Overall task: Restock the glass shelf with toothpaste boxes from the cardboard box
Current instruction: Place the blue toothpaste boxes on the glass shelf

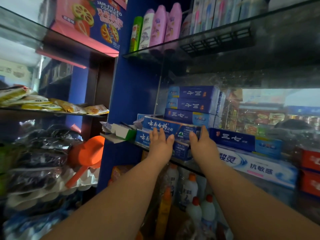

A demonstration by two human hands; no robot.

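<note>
Two blue toothpaste boxes with white lettering lie stacked at the front of the glass shelf (183, 162). The upper box (166, 126) is touched by both hands. My left hand (160, 144) lies with straight fingers against the fronts of both boxes. My right hand (202, 144) presses its straight fingers on the right end of the upper box. Beneath them, the lower box (143, 138) is partly covered by my left hand. Behind stand three stacked dark-blue boxes (192, 103). The cardboard box is not in view.
A dark-blue box (242, 139) lies on a long white box (259, 168) to the right, with red boxes (310, 160) beyond. An opened green-and-white carton (121, 131) sits at the shelf's left end. Bottles (192, 187) stand below, pink bottles (159, 25) above.
</note>
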